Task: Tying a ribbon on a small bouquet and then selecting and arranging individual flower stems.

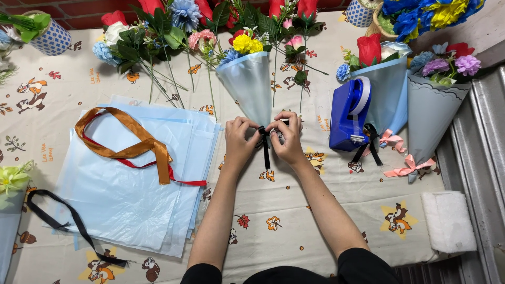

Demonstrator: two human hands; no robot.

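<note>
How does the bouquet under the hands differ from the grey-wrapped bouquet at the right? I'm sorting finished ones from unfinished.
The bouquet under the hands has a pale blue wrap; the grey-wrapped bouquet has a scalloped top edge. The first carries a black ribbon, pinched by the left hand and right hand; the second has a tied pink bow and lies untouched. Both are cone-wrapped, flowers pointing away.

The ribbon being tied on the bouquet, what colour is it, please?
Black ribbon, seen best in the head view.
</note>
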